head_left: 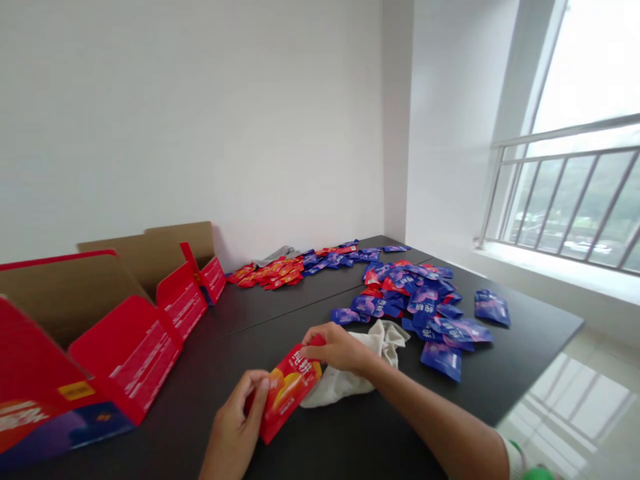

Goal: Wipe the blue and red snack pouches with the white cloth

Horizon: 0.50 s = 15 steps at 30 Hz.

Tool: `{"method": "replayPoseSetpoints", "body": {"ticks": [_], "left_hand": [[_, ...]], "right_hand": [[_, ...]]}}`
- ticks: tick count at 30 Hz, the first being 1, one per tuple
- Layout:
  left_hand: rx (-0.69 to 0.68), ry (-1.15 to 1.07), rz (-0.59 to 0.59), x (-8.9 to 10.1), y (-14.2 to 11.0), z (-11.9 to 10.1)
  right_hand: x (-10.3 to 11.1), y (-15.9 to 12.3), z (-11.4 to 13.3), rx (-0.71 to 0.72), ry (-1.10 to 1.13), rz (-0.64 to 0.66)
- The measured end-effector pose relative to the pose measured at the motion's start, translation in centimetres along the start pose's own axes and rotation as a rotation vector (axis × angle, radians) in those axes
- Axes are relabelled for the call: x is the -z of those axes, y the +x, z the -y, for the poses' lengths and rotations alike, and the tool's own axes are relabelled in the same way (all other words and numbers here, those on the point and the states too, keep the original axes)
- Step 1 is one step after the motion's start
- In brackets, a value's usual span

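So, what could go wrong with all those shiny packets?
The red pouch could slip, since the left hand and right hand hold it up only by its ends. The right arm crosses over the pale cloth, so it might drag it along. And one blue pouch, lying apart from the pile near the table's edge, might fall if bumped.

A red packet (pixel 294 388) — yellow-orange shapes, white lettering — slants between the left hand (pixel 236 417) and the right hand (pixel 336 347). The left thumb (pixel 258 401) overlaps its edge.
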<state>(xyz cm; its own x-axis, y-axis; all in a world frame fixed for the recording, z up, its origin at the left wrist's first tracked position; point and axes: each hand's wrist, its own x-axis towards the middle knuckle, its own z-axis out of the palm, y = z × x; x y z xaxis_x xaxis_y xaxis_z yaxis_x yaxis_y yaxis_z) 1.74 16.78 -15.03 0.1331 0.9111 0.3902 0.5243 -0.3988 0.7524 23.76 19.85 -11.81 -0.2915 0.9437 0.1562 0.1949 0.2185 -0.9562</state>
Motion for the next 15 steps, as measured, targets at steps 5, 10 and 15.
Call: {"method": "replayPoseSetpoints", "body": {"ticks": [5, 10, 15], "left_hand": [[0.032, -0.033, -0.153, -0.3, 0.7, 1.5], [-0.018, -0.003, -0.136, -0.6, 0.6, 1.3], [-0.067, 0.035, -0.129, -1.0, 0.6, 2.1]], "right_hand": [[3.1, 0.7, 1.4, 0.104, -0.066, -0.458], [10.0, -0.2, 0.7, -0.028, -0.268, -0.923], [15.3, -3.5, -0.7, -0.243, -0.482, -1.057]]}}
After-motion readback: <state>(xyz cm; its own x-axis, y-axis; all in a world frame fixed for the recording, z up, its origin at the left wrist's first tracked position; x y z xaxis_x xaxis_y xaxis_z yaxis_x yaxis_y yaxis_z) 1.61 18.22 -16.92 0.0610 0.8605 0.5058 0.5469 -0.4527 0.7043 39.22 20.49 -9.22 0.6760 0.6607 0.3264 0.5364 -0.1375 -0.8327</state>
